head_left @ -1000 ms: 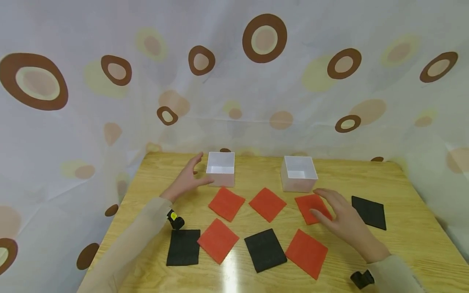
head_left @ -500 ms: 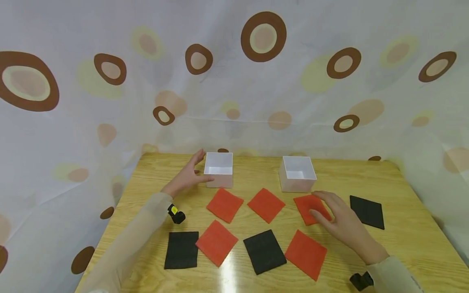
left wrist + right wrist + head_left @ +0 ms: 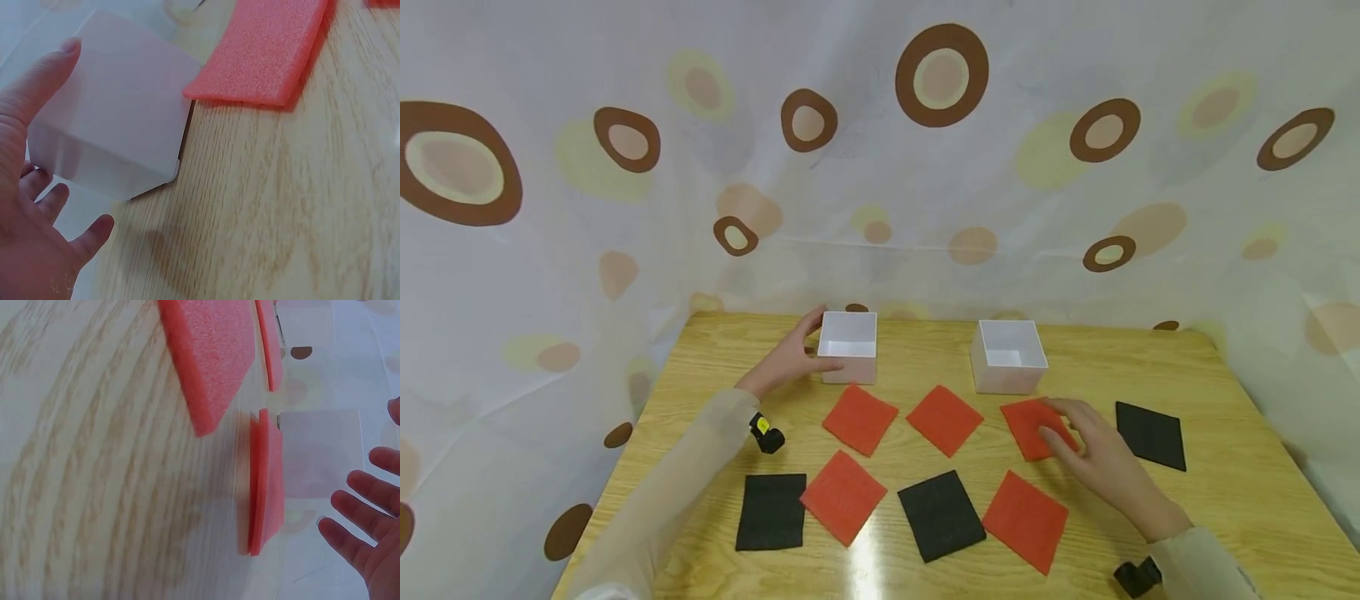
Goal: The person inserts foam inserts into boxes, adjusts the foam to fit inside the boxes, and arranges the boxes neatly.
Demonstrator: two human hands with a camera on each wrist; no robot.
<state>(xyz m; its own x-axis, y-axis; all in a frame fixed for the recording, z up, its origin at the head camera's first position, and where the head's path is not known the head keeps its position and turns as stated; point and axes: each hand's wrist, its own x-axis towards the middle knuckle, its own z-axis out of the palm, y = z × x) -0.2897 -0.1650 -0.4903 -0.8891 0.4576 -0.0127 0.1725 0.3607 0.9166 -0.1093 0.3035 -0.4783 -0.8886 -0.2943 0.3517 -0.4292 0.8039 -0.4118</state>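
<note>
In the head view, my left hand [image 3: 787, 362] reaches round the left white box [image 3: 850, 369], thumb across its front wall and index finger at its back corner. In the left wrist view the thumb lies over the wall of the box [image 3: 125, 94], and the lower fingers stick out below it, spread apart. My right hand [image 3: 1105, 467] hovers with relaxed, spread fingers over a red foam square [image 3: 1028, 425], overlapping its right side. The right wrist view shows the fingers holding nothing, with red foam [image 3: 269, 487] lying flat on the table to their left.
A second open white box [image 3: 1009, 379] stands at the back right. More red foam squares [image 3: 945, 420] and three black squares [image 3: 942, 515] lie spread over the wooden table [image 3: 1240, 517]. A spotted curtain [image 3: 880, 167] closes off the back and sides.
My left hand has moved slightly right and closed in on the left box. The right hand has barely shifted over the red square. Boxes and squares stay in place; the head view has turned slightly.
</note>
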